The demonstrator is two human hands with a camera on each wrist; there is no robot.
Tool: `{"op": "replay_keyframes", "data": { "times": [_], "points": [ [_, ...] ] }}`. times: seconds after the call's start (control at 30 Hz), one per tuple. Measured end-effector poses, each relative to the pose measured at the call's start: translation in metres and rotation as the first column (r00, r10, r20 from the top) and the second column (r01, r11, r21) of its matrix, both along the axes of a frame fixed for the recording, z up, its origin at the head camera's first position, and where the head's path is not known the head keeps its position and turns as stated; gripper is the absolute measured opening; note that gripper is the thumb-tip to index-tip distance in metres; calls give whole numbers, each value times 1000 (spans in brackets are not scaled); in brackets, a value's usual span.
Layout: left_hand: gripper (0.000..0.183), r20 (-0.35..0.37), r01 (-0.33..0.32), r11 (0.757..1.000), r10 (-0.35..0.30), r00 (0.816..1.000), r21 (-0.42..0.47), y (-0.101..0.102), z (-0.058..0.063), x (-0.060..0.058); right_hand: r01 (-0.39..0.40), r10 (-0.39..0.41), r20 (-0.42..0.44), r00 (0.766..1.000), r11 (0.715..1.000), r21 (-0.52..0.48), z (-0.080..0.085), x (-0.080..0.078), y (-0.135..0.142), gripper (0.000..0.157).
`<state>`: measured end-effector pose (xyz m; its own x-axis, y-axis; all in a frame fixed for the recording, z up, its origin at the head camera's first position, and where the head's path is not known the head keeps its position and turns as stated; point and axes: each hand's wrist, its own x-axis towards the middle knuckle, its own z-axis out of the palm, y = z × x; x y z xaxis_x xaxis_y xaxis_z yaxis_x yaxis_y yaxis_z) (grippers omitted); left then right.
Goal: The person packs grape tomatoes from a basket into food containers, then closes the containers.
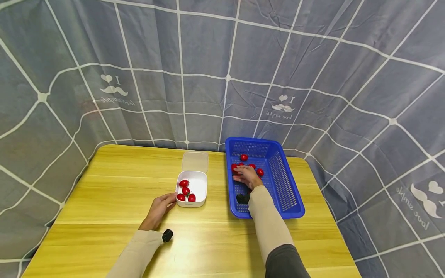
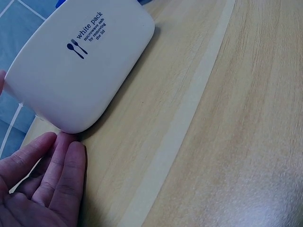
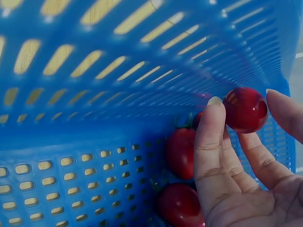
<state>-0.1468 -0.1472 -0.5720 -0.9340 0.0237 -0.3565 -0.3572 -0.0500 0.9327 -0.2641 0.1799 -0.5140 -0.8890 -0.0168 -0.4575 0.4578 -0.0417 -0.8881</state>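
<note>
My left hand [image 1: 160, 208] rests beside the white box [image 1: 199, 185], its extended fingers touching the left wall near the base. Printed lettering shows on the box's front in the left wrist view. Several cherry tomatoes [image 1: 185, 191] lie in the left half of the box. Inside the blue basket [image 1: 292, 185], my right hand [image 1: 247, 176] pinches a cherry tomato [image 3: 245, 109] between thumb and fingers. More cherry tomatoes [image 3: 180, 205] sit on the basket floor just beside and below those fingers, some with green stems.
The box's pale lid [image 1: 195, 161] lies folded back behind it. Both containers stand on a yellow wood-grain table [image 1: 114, 185], the basket to the right with high perforated walls. A grey checked curtain [image 1: 205, 92] hangs along the table's back and sides.
</note>
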Motion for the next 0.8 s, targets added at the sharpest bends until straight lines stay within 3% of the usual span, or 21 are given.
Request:
{"op": "replay_keyframes", "data": {
  "times": [0.23, 0.57, 0.8],
  "points": [
    [55, -1, 2, 1000, -2, 1000, 11, 0, -1, 0, -3, 3, -17, 1000, 1000, -4, 3, 4, 1, 17],
    [55, -6, 2, 1000, -2, 1000, 7, 0, -2, 0, -7, 3, -65, 998, 998, -66, 11, 8, 2, 26],
    [55, -6, -1, 1000, 2, 1000, 13, 0, -2, -1, -12, 2, -105, 994, 996, -94, 19, 10, 1, 22]
  ]
}}
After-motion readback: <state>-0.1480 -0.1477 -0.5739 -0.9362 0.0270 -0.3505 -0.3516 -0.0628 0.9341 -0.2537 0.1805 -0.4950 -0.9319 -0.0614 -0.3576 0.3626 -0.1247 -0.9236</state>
